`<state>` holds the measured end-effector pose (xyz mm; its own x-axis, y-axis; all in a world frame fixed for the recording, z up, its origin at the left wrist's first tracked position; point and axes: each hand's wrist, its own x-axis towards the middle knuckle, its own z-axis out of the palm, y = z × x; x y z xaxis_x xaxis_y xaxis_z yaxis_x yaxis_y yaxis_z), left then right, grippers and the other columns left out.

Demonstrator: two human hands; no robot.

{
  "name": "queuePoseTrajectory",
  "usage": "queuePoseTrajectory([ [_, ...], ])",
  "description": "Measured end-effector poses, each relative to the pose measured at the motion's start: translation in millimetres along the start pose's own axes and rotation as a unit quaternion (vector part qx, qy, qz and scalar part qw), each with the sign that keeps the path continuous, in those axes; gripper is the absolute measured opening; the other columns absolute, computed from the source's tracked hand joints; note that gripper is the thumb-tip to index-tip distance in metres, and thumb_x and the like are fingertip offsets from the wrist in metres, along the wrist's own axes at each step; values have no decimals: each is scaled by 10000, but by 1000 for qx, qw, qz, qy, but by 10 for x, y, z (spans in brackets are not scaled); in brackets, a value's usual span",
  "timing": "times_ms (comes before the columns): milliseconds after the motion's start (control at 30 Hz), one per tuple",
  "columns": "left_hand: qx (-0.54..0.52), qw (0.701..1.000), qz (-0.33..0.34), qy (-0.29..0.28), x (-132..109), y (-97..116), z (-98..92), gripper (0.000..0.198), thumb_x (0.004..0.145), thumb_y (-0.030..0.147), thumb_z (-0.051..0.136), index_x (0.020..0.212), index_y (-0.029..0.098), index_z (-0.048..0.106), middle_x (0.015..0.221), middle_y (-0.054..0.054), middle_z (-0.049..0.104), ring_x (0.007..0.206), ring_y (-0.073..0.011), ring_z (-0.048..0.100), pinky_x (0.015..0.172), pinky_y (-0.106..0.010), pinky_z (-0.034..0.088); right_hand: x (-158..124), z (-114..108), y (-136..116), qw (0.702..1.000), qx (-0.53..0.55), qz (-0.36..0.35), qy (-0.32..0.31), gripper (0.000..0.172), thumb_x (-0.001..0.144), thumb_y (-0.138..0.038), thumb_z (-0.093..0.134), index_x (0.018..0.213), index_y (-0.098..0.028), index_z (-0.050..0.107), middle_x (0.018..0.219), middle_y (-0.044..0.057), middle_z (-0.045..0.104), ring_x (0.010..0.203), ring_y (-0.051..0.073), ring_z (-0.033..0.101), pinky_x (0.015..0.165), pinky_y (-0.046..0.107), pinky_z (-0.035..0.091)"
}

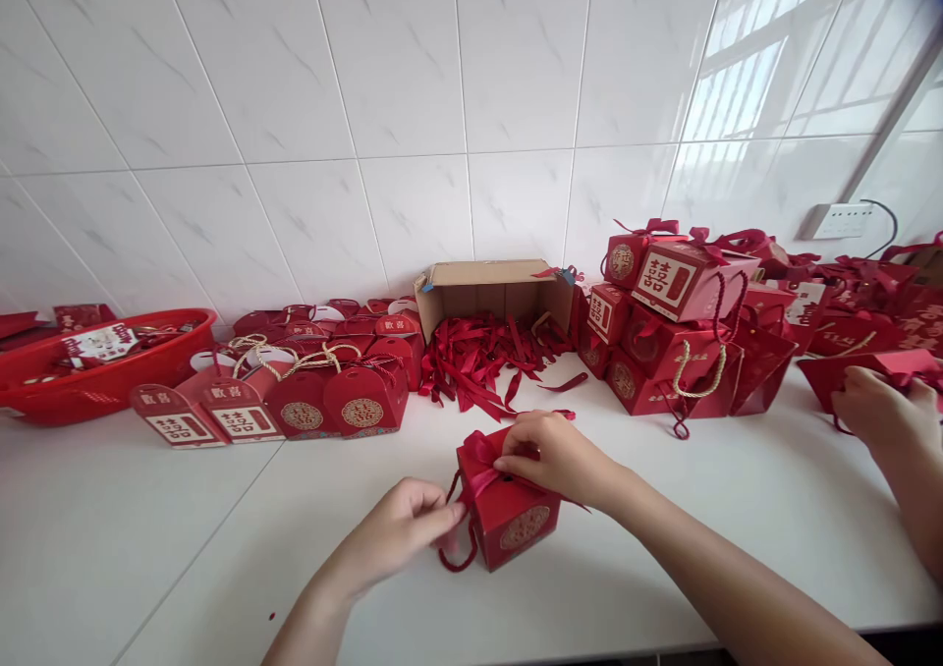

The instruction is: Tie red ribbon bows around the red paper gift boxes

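A red gift box (516, 514) with a gold round emblem stands on the white table in front of me. A red ribbon bow (480, 462) sits on its top, and a dark red cord handle (458, 560) hangs down its left side. My right hand (549, 455) reaches over the box, thumb and fingers pinched on the ribbon by the bow. At the box's left edge, my left hand (416, 524) has its thumb and forefinger closed together on the ribbon's other side; the fingertips are slightly blurred.
Behind lies an open cardboard box (486, 273) spilling loose red ribbons (478, 357). Red boxes with cord handles (302, 406) line the left, beside a red plastic basin (95, 386). Bow-topped boxes (670, 337) are stacked right. Another person's hands (884, 416) handle a red box at far right.
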<state>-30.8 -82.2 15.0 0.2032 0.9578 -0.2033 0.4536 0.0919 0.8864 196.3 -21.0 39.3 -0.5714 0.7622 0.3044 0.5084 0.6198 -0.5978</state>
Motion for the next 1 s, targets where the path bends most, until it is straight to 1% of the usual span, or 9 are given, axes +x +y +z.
queuePoseTrajectory([
  [67,77,997,0,11,16,44,-84,389,793,530,576,636,178,524,621,12,557,615,-159,530,596,-258,408,-21,-83,41,999,27,-28,2,125,840,-291,648,756,-200,661,750,4,670,689,134,564,620,252,432],
  [133,115,989,51,76,65,155,-163,341,817,513,559,718,188,538,701,13,569,669,-157,545,637,-254,425,-55,-184,97,998,48,-42,11,150,830,-353,662,874,-209,658,810,11,672,719,138,576,641,256,459],
  [233,125,969,163,138,192,397,-254,205,857,415,546,905,219,582,943,-20,623,929,-183,586,882,-286,435,-112,-296,180,997,58,-54,2,266,804,-362,690,1022,-228,622,901,21,671,760,146,592,668,267,493],
  [333,167,961,216,41,323,596,-309,238,838,354,584,1061,276,609,1158,-36,587,1115,-206,531,964,-304,413,-158,-305,226,994,74,-75,-18,262,839,-274,644,1094,-241,594,946,19,667,767,135,592,679,261,503],
  [433,214,951,218,-55,391,673,-344,237,820,324,605,1054,300,637,1217,-32,549,1177,-224,488,994,-327,397,-192,-250,239,992,74,-100,-13,253,872,-210,585,1122,-251,596,985,24,670,786,134,581,696,266,489],
  [500,229,950,206,-46,398,668,-366,268,813,346,614,1075,293,611,1196,-37,547,1155,-229,492,1000,-355,388,-214,-223,236,991,68,-112,-13,247,881,-213,577,1125,-247,602,1016,32,664,809,138,572,723,277,477],
  [600,224,961,162,-26,384,613,-404,326,839,426,577,1120,270,526,995,-23,593,1002,-207,548,918,-357,428,-241,-217,223,991,69,-114,-22,275,871,-259,606,1144,-236,591,1020,38,647,819,140,554,743,280,465],
  [867,125,980,136,-77,346,461,-409,313,865,388,561,1146,265,497,730,36,519,899,-183,558,863,-309,400,-254,-117,267,987,89,-131,19,356,863,-83,523,1174,-245,581,980,34,639,810,136,529,715,257,455],
  [1000,52,984,132,-108,301,460,-407,374,862,392,566,1199,246,496,703,41,528,665,-134,509,701,-269,400,-247,-43,304,985,79,-153,28,383,866,-57,476,1188,-224,597,954,61,608,802,143,537,695,270,461],
])
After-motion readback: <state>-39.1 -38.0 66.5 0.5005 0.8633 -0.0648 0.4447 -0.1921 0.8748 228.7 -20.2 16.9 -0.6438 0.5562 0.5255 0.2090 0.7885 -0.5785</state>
